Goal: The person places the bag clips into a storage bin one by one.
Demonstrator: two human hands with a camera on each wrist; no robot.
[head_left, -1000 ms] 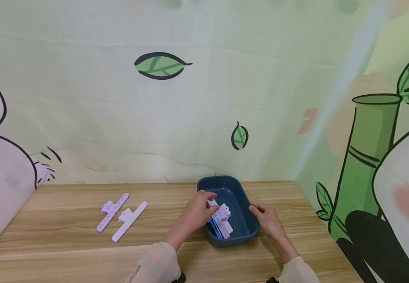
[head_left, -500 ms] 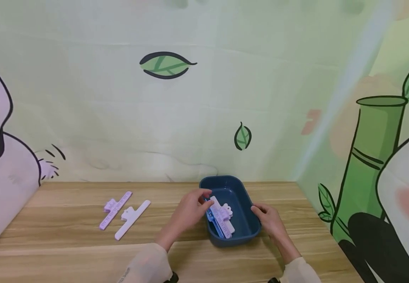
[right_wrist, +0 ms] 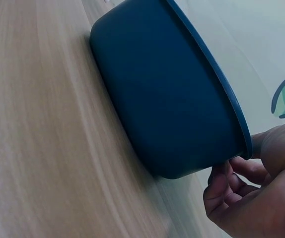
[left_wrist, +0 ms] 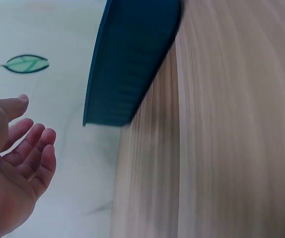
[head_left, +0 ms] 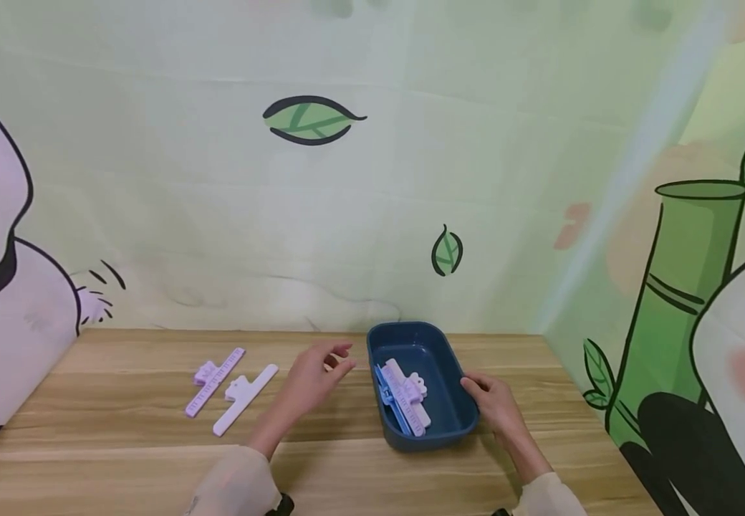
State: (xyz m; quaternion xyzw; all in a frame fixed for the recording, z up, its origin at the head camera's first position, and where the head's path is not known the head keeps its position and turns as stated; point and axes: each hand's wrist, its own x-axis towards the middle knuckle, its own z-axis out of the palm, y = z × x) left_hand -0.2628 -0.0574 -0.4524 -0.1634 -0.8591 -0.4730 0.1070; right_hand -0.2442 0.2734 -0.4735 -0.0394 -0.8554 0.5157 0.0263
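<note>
My left hand [head_left: 313,381] hovers over the table between the bin and the loose clips, its fingers relaxed and holding nothing; the left wrist view shows its bare palm [left_wrist: 8,183]. With thumb and fingers my right hand [head_left: 496,403] pinches the right rim of a dark blue plastic bin [head_left: 453,390], and the right wrist view shows its fingers [right_wrist: 222,188] curled under that rim. Inside the bin, along its left side, lie a blue clip [head_left: 393,403], a lilac ruler clip [head_left: 407,401] and a white clip [head_left: 425,419] partly under the lilac one.
Left on the wooden table [head_left: 121,423] lie another lilac ruler clip [head_left: 215,383] and a white clip [head_left: 246,400], side by side and slanted. A printed cloth backdrop [head_left: 185,179] rises at the table's back edge, close behind the bin.
My left hand has let go of the lilac clip in the bin and moved left, out over the table. My right hand keeps its hold on the rim.
</note>
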